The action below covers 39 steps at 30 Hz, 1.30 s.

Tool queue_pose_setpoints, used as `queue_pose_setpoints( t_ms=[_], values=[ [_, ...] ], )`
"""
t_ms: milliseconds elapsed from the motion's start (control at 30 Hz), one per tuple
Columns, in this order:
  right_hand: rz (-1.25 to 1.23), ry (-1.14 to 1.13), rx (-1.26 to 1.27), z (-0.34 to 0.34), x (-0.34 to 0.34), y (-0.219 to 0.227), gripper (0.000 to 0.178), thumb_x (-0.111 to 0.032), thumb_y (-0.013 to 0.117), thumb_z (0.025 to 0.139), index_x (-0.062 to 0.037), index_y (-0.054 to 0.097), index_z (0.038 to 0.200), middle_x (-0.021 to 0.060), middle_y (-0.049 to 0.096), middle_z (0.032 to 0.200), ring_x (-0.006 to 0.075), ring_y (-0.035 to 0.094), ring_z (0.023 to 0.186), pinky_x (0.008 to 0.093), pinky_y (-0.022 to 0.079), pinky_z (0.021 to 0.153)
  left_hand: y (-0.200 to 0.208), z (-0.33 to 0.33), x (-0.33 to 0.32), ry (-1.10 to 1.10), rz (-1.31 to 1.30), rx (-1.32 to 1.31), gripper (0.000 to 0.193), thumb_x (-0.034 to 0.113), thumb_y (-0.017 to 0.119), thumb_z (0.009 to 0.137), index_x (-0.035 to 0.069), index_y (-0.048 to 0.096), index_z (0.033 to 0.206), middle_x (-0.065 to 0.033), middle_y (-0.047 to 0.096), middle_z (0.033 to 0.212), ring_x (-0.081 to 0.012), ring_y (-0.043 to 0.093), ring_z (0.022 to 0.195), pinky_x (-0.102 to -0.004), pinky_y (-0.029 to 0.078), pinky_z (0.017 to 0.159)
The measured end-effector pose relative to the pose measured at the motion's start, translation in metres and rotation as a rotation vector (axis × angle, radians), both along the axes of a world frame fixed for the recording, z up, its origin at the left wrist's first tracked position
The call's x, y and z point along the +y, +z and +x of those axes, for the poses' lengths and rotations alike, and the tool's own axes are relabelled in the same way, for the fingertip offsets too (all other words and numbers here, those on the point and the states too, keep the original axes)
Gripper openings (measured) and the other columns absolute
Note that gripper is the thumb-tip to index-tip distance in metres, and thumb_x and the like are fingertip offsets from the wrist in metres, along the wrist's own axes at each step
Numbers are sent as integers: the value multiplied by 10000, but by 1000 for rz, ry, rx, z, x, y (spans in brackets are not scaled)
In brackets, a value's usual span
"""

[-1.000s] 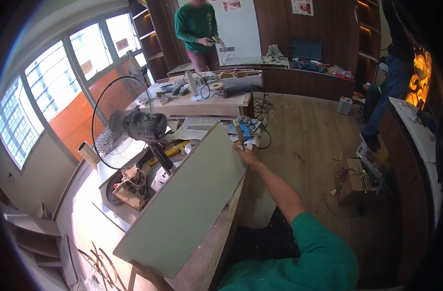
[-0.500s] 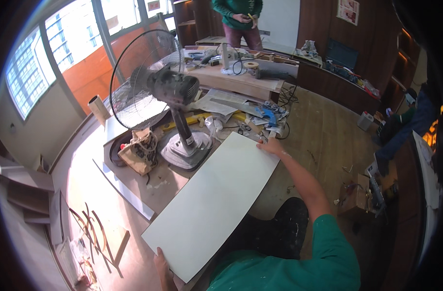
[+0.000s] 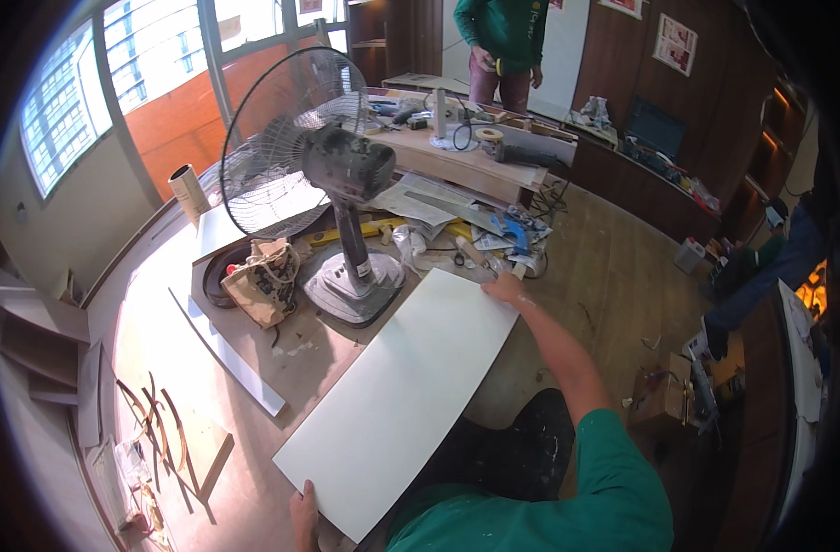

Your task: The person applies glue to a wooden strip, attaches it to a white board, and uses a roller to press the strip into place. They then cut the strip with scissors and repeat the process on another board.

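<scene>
We start nearest: our left hand [image 3: 303,515] grips the near short edge of the white board [image 3: 401,396], fingers wrapped under it, thumb side up. Since a second ago the board has swung down from a steep tilt to lying almost flat on the workbench [image 3: 319,354], so we judge the lowering is about done and the panel now rests across the bench edge, its near end overhanging toward us. The view has also tipped down and closer to the bench.

Further out, our right hand [image 3: 505,289] clamps the far right corner of the board, arm stretched along its right long edge. So the board spans between both hands, one at each end.

Just beyond the board's far left edge stands the pedestal fan [image 3: 323,175], its round base [image 3: 351,287] near but not touching the panel as far as we can tell. A cloth bag [image 3: 263,281] sits left of the base. Far back, another person in a green shirt [image 3: 502,37] stands at a cluttered table.
</scene>
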State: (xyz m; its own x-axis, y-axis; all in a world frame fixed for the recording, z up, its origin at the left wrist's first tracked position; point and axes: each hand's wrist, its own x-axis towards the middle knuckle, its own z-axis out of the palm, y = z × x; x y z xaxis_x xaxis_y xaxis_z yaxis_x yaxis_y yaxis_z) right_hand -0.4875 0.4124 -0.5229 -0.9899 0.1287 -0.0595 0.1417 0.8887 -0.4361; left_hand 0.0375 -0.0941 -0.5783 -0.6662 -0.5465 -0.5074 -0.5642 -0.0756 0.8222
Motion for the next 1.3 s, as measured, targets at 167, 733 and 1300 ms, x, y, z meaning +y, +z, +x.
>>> queue_pose_setpoints(
  t_ms=[167,733,1300],
  values=[
    [-191,54,35,-15,-14,54,584,-415,722,851,82,660,1151,299,708,1083,387,704,1061,466,548,872,-13,4,-12,-43,-120,-2,580,489,582,1021,-83,675,985,-84,682,793,-170,617,689,-340,499,663],
    [-1008,428,-419,331,-91,77,793,-140,574,1033,-104,66,1641,44,624,965,80,538,756,238,488,639,101,-132,154,-718,47,485,386,270,585,1049,2,579,1327,-142,695,1137,-212,669,1043,-358,561,848],
    [30,488,485,401,3,176,586,-327,805,844,-26,602,1304,141,656,1091,352,574,1095,449,469,941,175,-208,287,-1830,-427,437,321,343,643,988,30,633,1056,-114,690,731,-285,691,636,-422,542,640]
  ],
)
